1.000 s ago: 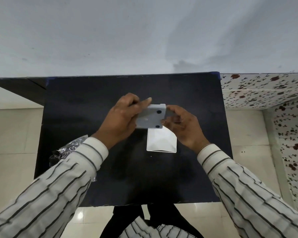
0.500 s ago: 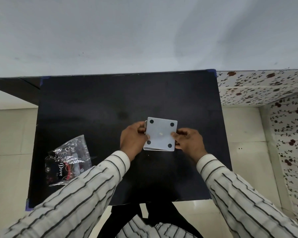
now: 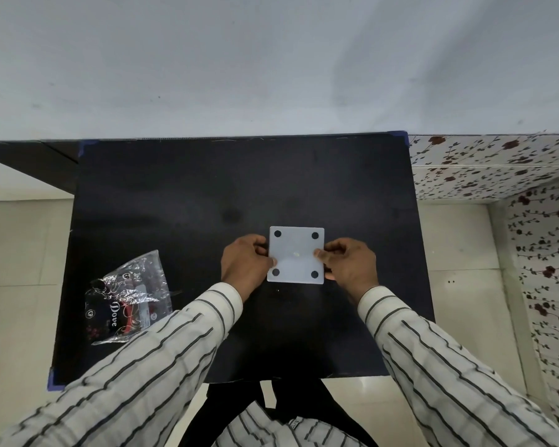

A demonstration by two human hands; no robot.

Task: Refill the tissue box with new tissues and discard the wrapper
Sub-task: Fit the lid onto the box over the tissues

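A black table point(image 3: 181, 195) fills the middle of the view, set against a pale wall. At its centre sits the tissue box point(image 3: 296, 254), base up — a pale square with four dark round feet. The left hand point(image 3: 246, 265) grips its left edge and the right hand point(image 3: 347, 263) its right edge, fingers curled around the sides, thumbs pressed on the base. On the near-left of the table lies the crumpled clear wrapper point(image 3: 128, 296), well apart from the box. The refill looks done and the base is being pressed shut; the wrapper has not been discarded. Half a second earlier the hands and box were much the same, only slightly skewed.
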